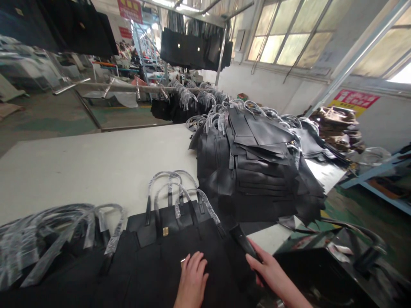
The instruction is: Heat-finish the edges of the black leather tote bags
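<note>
In front of me lies a black handbag [160, 265], with a small gold clasp [165, 231] near its upper edge. Its handles [167, 188], partly wrapped in clear film, arch up over the white table. My left hand [193, 271] rests on the black panel, fingers stretched out, holding nothing. A small gold-coloured bit shows beside its fingertips; I cannot make out what it is. Closed around a long black tool with a flat, wider end [245, 244] is my right hand [268, 269]; the tool's exact kind is unclear. Its tip is just above or against the bag's right side.
Film-wrapped handles [48, 231] of other black bags lie at left. A tall stack of black bag pieces [260, 154] stands on the white table [96, 162]. At lower right is a black bin-like container [324, 269]. Black bags [195, 49] hang on a rack behind.
</note>
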A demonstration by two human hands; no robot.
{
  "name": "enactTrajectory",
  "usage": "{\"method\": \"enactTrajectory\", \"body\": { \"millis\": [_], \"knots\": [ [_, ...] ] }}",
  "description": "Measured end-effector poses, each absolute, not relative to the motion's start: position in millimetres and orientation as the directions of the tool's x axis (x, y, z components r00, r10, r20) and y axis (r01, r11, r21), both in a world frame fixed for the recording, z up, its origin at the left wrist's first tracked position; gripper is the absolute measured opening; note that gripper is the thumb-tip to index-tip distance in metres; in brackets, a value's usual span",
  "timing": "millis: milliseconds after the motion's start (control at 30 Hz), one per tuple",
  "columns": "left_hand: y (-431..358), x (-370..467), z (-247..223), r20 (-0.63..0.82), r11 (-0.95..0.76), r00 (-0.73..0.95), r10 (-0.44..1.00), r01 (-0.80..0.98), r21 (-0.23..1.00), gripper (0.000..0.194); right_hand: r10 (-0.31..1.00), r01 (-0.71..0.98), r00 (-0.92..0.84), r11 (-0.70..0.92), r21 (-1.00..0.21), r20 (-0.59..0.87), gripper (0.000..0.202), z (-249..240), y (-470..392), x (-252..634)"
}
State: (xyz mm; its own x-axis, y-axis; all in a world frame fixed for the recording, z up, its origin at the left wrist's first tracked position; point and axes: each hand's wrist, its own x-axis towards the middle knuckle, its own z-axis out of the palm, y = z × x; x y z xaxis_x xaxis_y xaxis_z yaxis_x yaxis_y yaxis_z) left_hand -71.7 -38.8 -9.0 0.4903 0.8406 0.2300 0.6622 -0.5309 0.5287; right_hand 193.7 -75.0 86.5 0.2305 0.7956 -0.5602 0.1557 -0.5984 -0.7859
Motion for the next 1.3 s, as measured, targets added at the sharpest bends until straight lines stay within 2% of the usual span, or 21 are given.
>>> {"method": "enactTrajectory", "body": {
  "millis": [67,133,200,267,500,633,700,833,967,1133,1300],
  "knots": [
    [-46.3,-77.1,-21.0,0.32,-0.656,0.573,0.754,0.684,0.319,0.032,0.794,0.176,0.133,-0.608,-0.774,-0.594,0.072,84.6,-64.4,179.3],
    [-47.6,-79.4,-27.3,0.368,-0.716,0.631,0.683,0.677,0.168,0.035,0.776,0.187,0.024,-0.622,-0.76,-0.63,0.069,82.9,-53.6,164.8],
    [-46.4,-80.3,-29.4,0.384,-0.735,0.657,0.648,0.671,0.093,0.036,0.75,0.204,-0.077,-0.633,-0.746,-0.657,0.067,82.7,-43.7,151.2],
    [-45.0,-80.5,-28.6,0.389,-0.745,0.668,0.634,0.663,0.076,0.037,0.723,0.24,-0.148,-0.636,-0.734,-0.675,0.066,83.0,-35.0,139.1],
    [-46.0,-78.5,-24.6,0.415,-0.736,0.623,0.663,0.644,0.208,0.036,0.732,0.3,-0.159,-0.603,-0.739,-0.662,0.068,78.1,-1.5,101.5],
    [-47.8,-78.6,-27.2,0.383,-0.719,0.618,0.687,0.655,0.233,0.034,0.852,0.321,0.002,-0.496,-0.807,-0.523,0.069,87.1,24.1,91.0],
    [-49.5,-78.3,-30.5,0.362,-0.706,0.611,0.704,0.657,0.266,0.035,0.879,0.334,0.02,-0.455,-0.826,-0.476,0.07,97.3,30.7,88.4],
    [-55.6,-71.1,-47.6,0.315,-0.644,0.562,0.765,0.666,0.376,0.04,0.787,0.461,-0.211,-0.444,-0.769,-0.58,0.067,114.3,23.1,71.9],
    [-60.8,-57.0,-75.4,0.202,-0.555,0.525,0.827,0.704,0.444,0.037,0.726,0.593,-0.374,-0.291,-0.751,-0.577,0.062,113.0,11.7,36.8],
    [-63.5,-48.3,-92.9,0.132,-0.416,0.407,0.904,0.76,0.499,0.043,0.707,0.661,-0.424,-0.186,-0.727,-0.566,0.064,95.9,25.4,-5.0],
    [-62.9,-50.1,-78.2,0.098,-0.398,0.418,0.903,0.729,0.558,0.045,0.699,0.674,-0.43,-0.172,-0.718,-0.571,0.063,91.6,32.1,-18.7]
  ]
}}
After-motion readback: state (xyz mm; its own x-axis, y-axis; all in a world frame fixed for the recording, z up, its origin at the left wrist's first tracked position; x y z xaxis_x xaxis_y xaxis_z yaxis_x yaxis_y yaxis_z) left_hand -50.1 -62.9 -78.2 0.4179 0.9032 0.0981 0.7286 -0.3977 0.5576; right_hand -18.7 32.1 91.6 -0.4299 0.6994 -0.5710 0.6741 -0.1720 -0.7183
